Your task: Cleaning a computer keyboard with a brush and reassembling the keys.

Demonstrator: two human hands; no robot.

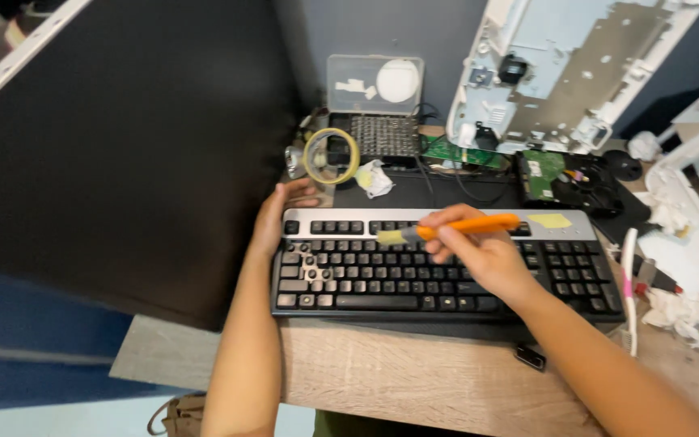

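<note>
While the wooden table fills the lower middle of the frame, a black keyboard lies on it, with several keys missing at its left part. The right hand is at the centre of the frame above the keys, its fingers closed around an orange brush whose pale bristles point left over the upper key rows. The left hand rests on the upper left corner of the keyboard, fingers curled over the edge, so it seems to steady it. I judge that the step in hand is brushing dust from between the keys; the next stroke calls for a light sweep along the rows while the other hand keeps the keyboard from sliding. Just behind stands a roll of tape, and further, in the upper middle, a clear plastic box. In the upper right leans an opened white device.
</note>
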